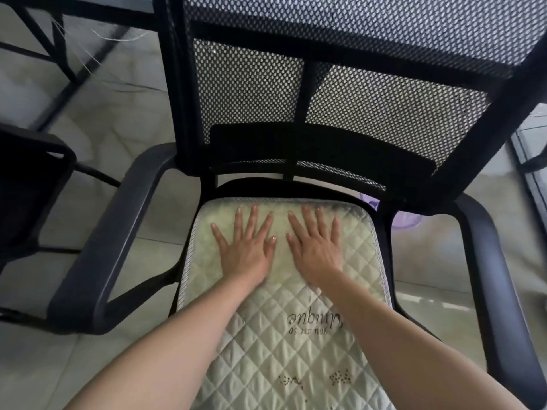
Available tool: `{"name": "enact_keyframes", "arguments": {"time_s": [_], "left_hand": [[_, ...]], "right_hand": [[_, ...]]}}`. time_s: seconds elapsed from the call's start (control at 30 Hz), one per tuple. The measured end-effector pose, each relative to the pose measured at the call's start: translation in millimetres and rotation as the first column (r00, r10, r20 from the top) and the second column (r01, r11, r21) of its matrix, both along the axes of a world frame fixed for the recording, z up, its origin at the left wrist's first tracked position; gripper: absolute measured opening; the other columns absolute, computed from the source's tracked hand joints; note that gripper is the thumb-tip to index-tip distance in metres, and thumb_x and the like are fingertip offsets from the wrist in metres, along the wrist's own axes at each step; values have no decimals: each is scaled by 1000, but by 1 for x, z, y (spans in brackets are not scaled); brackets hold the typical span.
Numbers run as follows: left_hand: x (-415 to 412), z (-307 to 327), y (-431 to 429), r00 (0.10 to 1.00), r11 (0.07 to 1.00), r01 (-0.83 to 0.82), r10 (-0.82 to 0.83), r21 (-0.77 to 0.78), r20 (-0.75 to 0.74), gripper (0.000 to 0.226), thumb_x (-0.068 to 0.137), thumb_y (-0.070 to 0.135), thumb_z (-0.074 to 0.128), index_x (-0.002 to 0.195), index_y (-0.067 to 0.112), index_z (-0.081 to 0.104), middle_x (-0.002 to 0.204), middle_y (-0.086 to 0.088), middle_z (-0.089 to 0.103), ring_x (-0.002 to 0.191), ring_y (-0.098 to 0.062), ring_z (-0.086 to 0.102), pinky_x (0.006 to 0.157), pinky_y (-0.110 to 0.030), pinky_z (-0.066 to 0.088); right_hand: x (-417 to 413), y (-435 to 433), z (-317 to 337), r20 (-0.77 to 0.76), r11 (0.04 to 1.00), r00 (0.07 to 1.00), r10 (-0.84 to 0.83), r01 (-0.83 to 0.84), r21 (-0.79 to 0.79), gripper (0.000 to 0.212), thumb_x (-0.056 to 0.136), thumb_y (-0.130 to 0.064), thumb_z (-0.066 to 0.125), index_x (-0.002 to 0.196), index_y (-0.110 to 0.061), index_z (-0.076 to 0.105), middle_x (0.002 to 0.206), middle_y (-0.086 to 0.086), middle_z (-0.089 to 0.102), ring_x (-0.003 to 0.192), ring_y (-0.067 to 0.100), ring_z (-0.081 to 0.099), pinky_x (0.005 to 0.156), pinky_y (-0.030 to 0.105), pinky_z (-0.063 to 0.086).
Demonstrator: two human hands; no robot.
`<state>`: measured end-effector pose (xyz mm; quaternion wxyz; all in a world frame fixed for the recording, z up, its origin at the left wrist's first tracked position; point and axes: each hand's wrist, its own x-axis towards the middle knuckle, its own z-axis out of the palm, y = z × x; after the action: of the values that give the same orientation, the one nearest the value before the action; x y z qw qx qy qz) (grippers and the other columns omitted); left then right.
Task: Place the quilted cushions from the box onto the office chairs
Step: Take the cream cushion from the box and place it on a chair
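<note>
A pale green quilted cushion (pixel 284 344) with printed lettering lies flat on the seat of a black mesh-backed office chair (pixel 340 93). My left hand (pixel 245 247) and my right hand (pixel 316 247) rest palm down, side by side, on the cushion's far half, fingers spread and pointing toward the backrest. Neither hand grips anything. The cushion covers most of the seat; a strip of black seat shows behind its far edge. The box is out of sight.
The chair's black armrests (pixel 118 232) flank the seat on both sides. A second black chair (pixel 26 187) stands at the left edge. Black table legs (pixel 56 42) rise at the far left over a grey tiled floor. Something purple (pixel 405 223) lies under the chair.
</note>
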<state>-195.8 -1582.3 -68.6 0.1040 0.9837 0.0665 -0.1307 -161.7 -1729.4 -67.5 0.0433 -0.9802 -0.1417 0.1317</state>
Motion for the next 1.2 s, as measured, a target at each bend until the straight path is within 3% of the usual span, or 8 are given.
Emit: {"name": "enact_keyframes", "arguments": {"time_s": [0.2,0.4,0.53,0.63,0.7,0.9,1.07,1.2], "left_hand": [[-9,-12,30,996,995,-90,89,53,24,57,87,57,-6,140,43,-21,152,14,-24,144,-14,-21,111,-66,-9],[-17,1,43,968,967,-253,252,16,12,59,90,51,-5,144,33,-20,154,5,-26,145,-19,-18,112,-65,-3],[-59,17,-6,962,985,-160,171,-68,211,56,93,51,-1,146,35,-7,159,3,-12,146,-22,-11,113,-62,-8],[-103,7,-41,983,997,-33,46,-75,177,52,96,48,11,147,36,9,159,4,6,145,-22,3,110,-63,6],[-125,-6,-42,992,999,13,-7,-40,127,51,96,46,12,146,38,15,158,4,19,145,-20,3,108,-62,13],[-136,-16,-19,997,998,59,-61,37,56,52,95,49,12,144,38,24,154,8,28,144,-16,11,111,-56,12],[-144,-21,15,991,989,-106,96,101,96,53,94,51,12,145,38,18,155,5,25,143,-15,10,114,-54,3],[-153,-12,39,967,968,-237,226,80,118,56,95,48,7,147,30,11,155,-3,25,144,-21,15,113,-52,-2]], "right_hand": [[1,-26,-12,96,984,980,-177,179,-10,57,90,-57,-4,143,-38,-12,155,-10,-14,143,15,-22,115,46,-18],[-2,-41,6,32,901,901,-432,429,66,59,94,-51,4,149,-31,-6,160,0,-9,145,18,-17,118,47,-11],[-61,-17,18,38,942,946,-323,317,109,57,93,-53,-1,147,-38,-11,157,-2,-19,144,22,-20,114,46,-21],[-119,0,5,19,967,971,-240,238,91,52,96,-47,15,146,-35,23,155,2,23,146,29,13,113,52,3],[-136,-2,-6,-22,978,978,-208,208,23,50,95,-44,21,143,-34,32,151,1,35,146,24,11,111,53,11],[-135,-44,-16,60,976,975,-214,216,-31,53,95,-54,16,145,-36,25,154,-6,27,144,13,6,114,47,7],[-132,-89,-16,48,955,956,-290,292,-46,58,92,-57,-1,147,-38,-1,158,-7,-6,143,9,-19,116,41,-16],[-142,-92,0,72,926,927,-369,360,112,56,95,-47,9,148,-30,16,159,3,10,147,16,-6,118,40,-10]]}}
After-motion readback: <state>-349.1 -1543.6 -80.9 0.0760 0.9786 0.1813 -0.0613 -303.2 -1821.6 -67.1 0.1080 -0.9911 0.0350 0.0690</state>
